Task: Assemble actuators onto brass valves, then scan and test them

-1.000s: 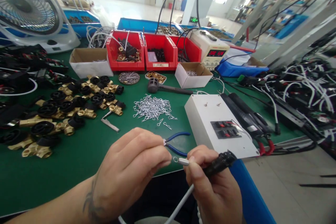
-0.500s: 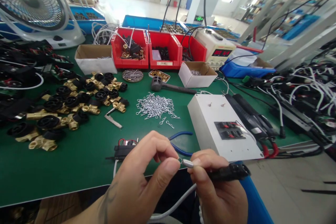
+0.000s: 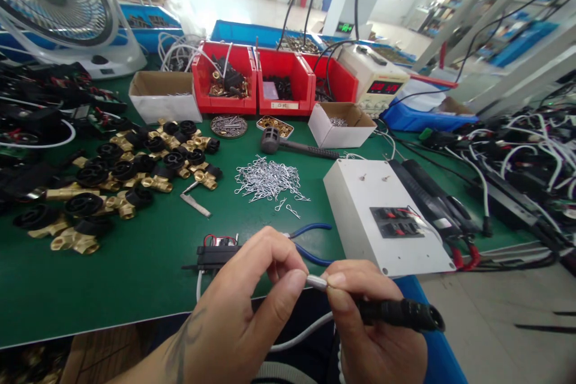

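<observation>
My left hand (image 3: 270, 300) pinches one end of a small silver metal cylinder (image 3: 317, 282) between thumb and forefinger. The thumb and fingers of my right hand (image 3: 373, 318) close on the cylinder's other end. Lying in the right hand too is a black tube-shaped part (image 3: 409, 314), its far end sticking out to the right; whether it joins the cylinder is hidden. A white cable (image 3: 303, 337) passes below the hands. Behind the left hand lie a black part with a red wire (image 3: 211, 258) and blue-handled pliers (image 3: 311, 228), both partly covered.
A pile of wire clips (image 3: 267, 179) lies mid-table, with a black hammer (image 3: 297, 145) behind it. Brass-and-black fittings (image 3: 121, 177) spread leftward. A grey switch box (image 3: 360, 198) stands to the right. Red bins (image 3: 225, 105) and a fan (image 3: 58, 6) are at the back.
My left fingertips now meet the cylinder's end, where a small wire-like loop showed before. The black part's outer end has moved right and down. The view has shifted slightly.
</observation>
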A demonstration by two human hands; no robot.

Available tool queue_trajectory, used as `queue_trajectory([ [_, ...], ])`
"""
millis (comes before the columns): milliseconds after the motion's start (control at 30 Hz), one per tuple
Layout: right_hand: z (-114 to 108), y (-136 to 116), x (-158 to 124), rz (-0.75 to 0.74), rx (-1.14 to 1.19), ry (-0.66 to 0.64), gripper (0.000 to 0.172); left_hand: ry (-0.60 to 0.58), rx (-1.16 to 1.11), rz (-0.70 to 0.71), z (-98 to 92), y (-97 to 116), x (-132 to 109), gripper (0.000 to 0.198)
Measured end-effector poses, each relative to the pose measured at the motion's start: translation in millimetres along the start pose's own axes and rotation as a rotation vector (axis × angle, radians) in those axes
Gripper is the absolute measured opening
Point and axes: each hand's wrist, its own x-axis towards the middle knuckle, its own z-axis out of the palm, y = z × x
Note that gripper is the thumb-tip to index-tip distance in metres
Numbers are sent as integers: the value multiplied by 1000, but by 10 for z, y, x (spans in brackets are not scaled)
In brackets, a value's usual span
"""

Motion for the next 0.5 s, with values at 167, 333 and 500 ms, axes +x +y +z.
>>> queue_trajectory([
  [167, 11, -30, 30, 55, 35, -4, 11, 132, 138, 195, -2, -30, -8, 10],
  [333, -4, -25, 19, 98, 37, -45, 6, 205, 233, 357, 3, -31, 5, 10],
  [500, -6, -4, 4, 104, 49, -57, 10, 237, 288, 424, -2, -41, 19, 12],
])
